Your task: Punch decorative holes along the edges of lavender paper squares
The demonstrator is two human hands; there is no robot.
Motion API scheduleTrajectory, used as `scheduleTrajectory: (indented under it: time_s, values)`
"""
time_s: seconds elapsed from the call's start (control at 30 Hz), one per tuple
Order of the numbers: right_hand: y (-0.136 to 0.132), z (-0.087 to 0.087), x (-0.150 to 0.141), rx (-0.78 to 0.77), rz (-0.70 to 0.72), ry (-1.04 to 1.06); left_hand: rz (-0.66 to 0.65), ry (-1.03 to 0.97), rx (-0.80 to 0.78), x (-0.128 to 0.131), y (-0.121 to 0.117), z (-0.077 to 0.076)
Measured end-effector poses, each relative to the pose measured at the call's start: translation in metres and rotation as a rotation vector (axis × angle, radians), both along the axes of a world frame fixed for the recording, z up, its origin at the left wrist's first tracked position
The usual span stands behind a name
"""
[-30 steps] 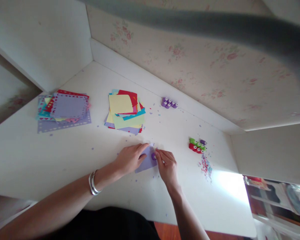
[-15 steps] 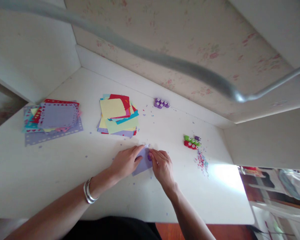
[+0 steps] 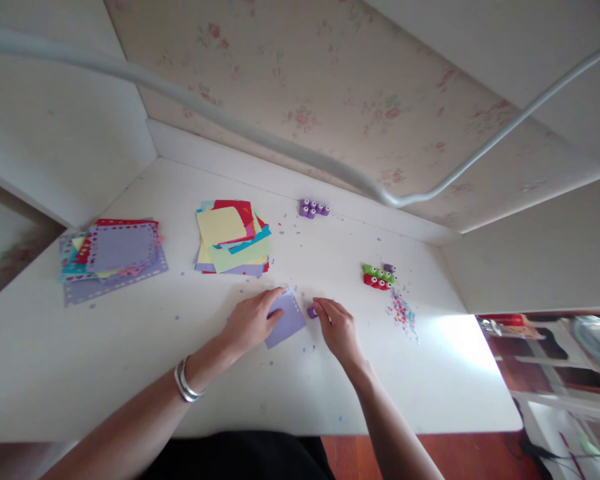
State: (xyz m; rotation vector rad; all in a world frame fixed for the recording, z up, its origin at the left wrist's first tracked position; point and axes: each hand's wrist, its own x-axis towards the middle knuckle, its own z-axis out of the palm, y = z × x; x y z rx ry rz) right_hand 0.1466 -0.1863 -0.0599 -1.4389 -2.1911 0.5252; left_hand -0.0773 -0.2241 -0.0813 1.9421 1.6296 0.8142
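Note:
A small light-purple sheet of paper [image 3: 287, 325] lies on the white table, with punched holes along its upper and right edges. My left hand [image 3: 253, 320] rests on the sheet's left side, fingers stretched out flat and thumb apart. Just right of the sheet, my right hand [image 3: 337, 327] pinches a small purple paper punch [image 3: 313, 311] that stands clear of the paper. The punch is partly hidden by the fingers.
Coloured paper [image 3: 225, 227] is stacked behind my left hand; hole-edged sheets [image 3: 123, 248] lie at far left. Purple punches [image 3: 310, 209] sit by the back wall, green and red punches [image 3: 379, 276] at right near scattered confetti [image 3: 403, 312]. A pale cable [image 3: 280, 143] crosses in front.
My right hand has moved the punch right, off the paper's edge, exposing holes there. My left hand stays on the sheet. The view has shifted slightly.

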Motion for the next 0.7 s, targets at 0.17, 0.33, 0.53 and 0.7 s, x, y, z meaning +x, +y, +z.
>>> scheduleTrajectory:
  time_s: [0.17, 0.33, 0.53, 0.7]
  values:
    - [0.0, 0.002, 0.02, 0.02, -0.138, 0.038, 0.013, -0.053, -0.037, -0.001, 0.002, 0.002]
    - [-0.004, 0.022, 0.015, -0.067, -0.214, 0.192, 0.06, -0.256, -0.189, -0.01, 0.007, 0.013]
    - [-0.008, 0.042, -0.006, -0.399, 0.019, 0.316, 0.169, -0.487, -0.285, -0.018, 0.013, 0.015]
    - [-0.004, 0.039, -0.013, -0.463, 0.054, 0.396, 0.199, -0.494, -0.324, -0.018, 0.015, 0.013]
